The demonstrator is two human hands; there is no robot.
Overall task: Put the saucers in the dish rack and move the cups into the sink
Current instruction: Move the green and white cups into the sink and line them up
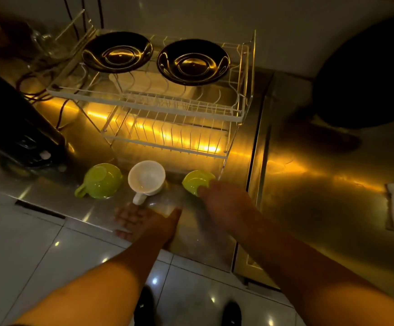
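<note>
Fingers (203, 191) of our right hand (226, 203) reach the lime-green glazed ceramic cup (194, 181), at three o'clock of the white ceramic cup (147, 176), their grip lost in blur, our left hand (144, 222) splayed flat; light, slick and chippable, it wants a rim hold, we judge.

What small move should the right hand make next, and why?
Probably grip the right green cup and lift it. The right hand is at it, its hold blurred. Both saucers sit on the dish rack; the white cup and left green cup can follow.
</note>
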